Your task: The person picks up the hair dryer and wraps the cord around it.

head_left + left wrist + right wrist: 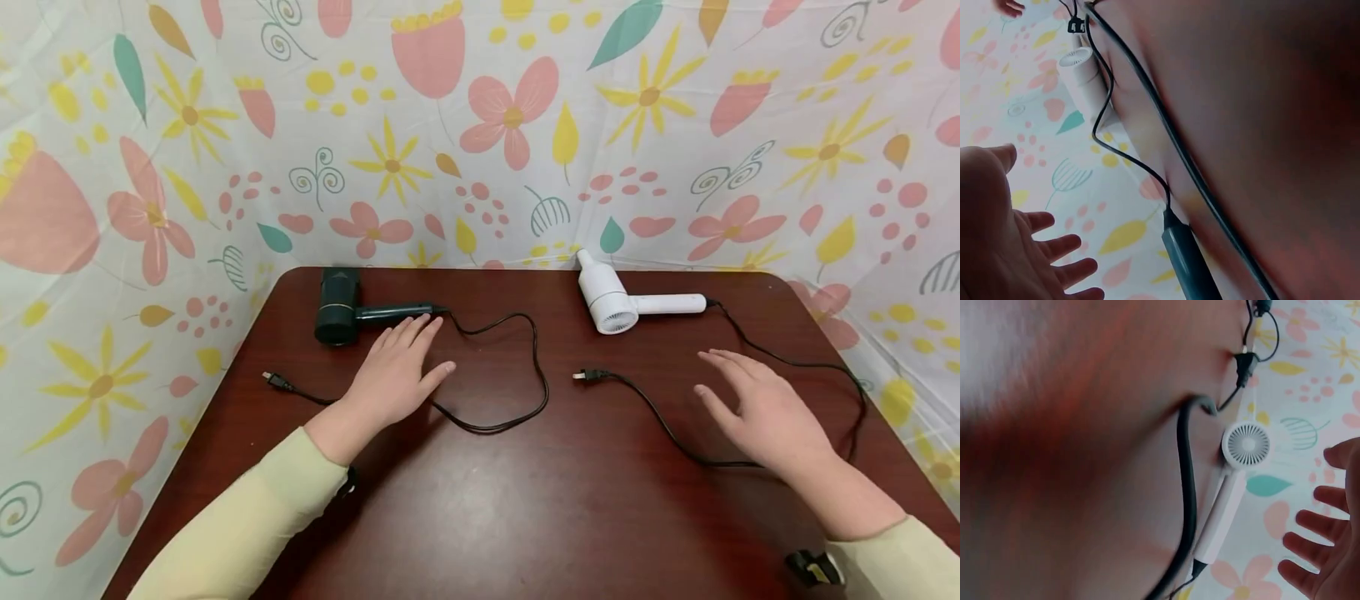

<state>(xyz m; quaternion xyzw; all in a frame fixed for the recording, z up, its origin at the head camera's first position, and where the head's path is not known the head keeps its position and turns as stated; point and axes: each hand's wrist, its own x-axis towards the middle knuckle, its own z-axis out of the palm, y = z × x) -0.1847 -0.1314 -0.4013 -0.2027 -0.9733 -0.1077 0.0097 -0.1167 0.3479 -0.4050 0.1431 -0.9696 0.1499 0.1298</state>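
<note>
Fingers of the left hand (390,375) and right hand (768,412) extend loosely apart, gripping nothing. In the head view, the dark green hair dryer (337,315) lies at eleven o'clock from the left hand, and the white hair dryer (602,290) at ten o'clock from the right, both on the table (525,517). Black cords (487,430) pass beneath both hands; a sweeping arm could snag one and drag its dryer askew. The white nozzle reaches the rear edge, so a careless push might tip it over.

The left wrist view shows a gap between fingertips and dark handle, which overlap overhead.

The right wrist view faces the white grille at eleven o'clock from the fingers, plainer than overhead.
</note>
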